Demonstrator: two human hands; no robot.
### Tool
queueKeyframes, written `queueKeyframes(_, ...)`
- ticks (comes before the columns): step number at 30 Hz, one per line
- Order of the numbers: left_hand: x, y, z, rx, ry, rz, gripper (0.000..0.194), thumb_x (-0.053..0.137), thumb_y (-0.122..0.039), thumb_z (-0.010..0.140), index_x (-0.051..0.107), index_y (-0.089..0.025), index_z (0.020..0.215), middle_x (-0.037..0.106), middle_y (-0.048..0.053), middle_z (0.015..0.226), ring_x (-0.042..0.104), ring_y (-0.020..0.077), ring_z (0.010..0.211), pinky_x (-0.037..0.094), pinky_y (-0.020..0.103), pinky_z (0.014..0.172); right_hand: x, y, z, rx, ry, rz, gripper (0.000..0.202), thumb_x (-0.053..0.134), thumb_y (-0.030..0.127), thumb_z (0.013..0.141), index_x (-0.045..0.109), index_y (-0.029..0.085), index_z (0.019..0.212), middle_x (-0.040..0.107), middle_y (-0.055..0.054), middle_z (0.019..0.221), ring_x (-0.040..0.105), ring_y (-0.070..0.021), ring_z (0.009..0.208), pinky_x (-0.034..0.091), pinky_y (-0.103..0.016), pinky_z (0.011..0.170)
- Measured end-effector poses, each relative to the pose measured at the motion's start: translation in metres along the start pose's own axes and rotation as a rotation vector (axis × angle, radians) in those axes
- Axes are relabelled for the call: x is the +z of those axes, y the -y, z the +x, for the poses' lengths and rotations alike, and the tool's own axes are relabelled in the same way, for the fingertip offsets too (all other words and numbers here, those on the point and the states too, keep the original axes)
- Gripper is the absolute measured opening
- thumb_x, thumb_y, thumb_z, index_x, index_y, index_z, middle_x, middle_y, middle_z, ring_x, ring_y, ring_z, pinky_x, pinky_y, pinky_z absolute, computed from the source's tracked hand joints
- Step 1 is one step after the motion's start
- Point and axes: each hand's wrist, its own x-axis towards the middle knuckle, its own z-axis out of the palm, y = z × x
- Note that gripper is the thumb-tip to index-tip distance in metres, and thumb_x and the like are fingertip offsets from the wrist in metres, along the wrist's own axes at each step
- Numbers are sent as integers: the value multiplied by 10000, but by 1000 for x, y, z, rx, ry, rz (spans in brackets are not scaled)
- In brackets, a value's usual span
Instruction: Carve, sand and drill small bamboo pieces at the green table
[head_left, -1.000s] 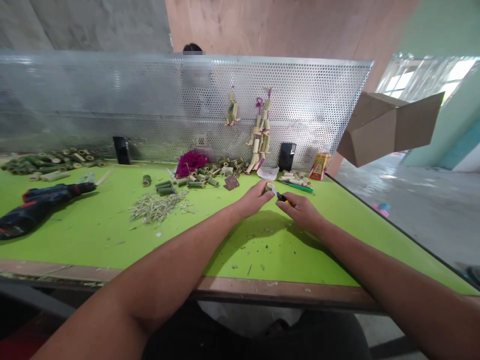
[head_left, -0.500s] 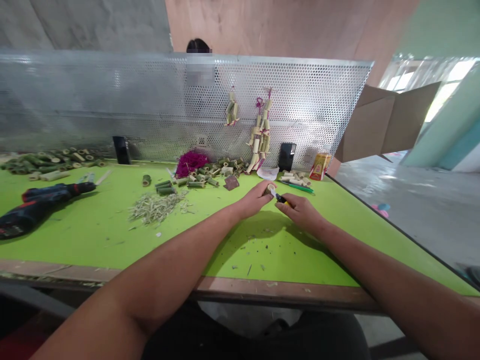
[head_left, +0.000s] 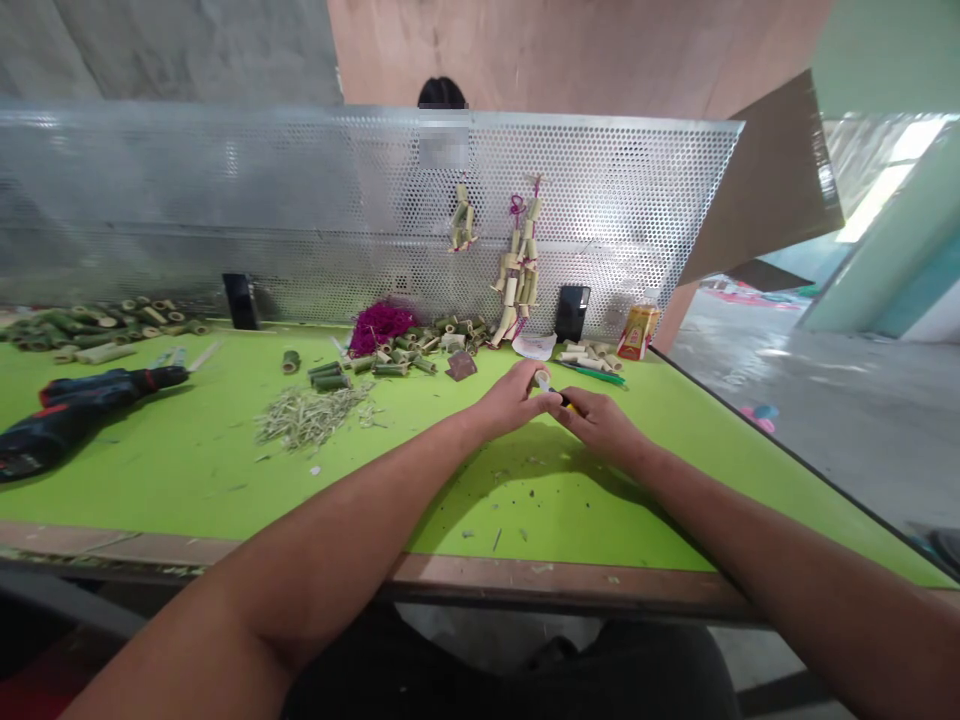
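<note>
My left hand [head_left: 517,396] is closed round a short piece of bamboo [head_left: 541,376], its pale cut end facing up towards me. In my right hand [head_left: 598,418] is a utility knife [head_left: 568,402] with a black and yellow handle. The knife's blade touches the rim of the bamboo piece. My left thumb reaches across to the front of the knife. Both hands are held above the green tabletop [head_left: 585,530], over scattered small chips.
A drill [head_left: 97,400] lies on the left. Bamboo shavings [head_left: 311,415], cut bamboo pieces [head_left: 405,350] and purple string [head_left: 381,326] sit left of my hands. Behind are bamboo figures [head_left: 517,270], a phone [head_left: 572,312] and a drink can [head_left: 637,330]. A person [head_left: 442,95] is beyond the perforated panel [head_left: 300,200].
My left thumb has moved onto the front of the knife, and the blade sits closer in at the bamboo's end. The person behind the panel has shifted right; the cardboard at right has tilted.
</note>
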Motion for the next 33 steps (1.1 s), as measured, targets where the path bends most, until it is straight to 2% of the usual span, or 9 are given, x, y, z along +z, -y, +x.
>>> queueKeyframes(13, -8, -5, 0, -14, 76, 125, 379, 546, -513, 834, 507, -167, 985, 550, 42, 901, 502, 174, 791, 363, 273, 669, -2, 3, -4, -13, 19, -44, 436, 387, 557, 927, 600, 181, 874, 588, -31, 713, 487, -157, 637, 294, -279, 565)
queueKeyframes(33, -10, -10, 3, -25, 92, 138, 345, 550, -493, 828, 530, -166, 936, 568, 33, 822, 500, 170, 735, 330, 272, 610, -3, 3, -5, -17, -19, -51, 418, 395, 563, 921, 584, 195, 860, 569, -20, 676, 481, -154, 616, 284, -274, 556)
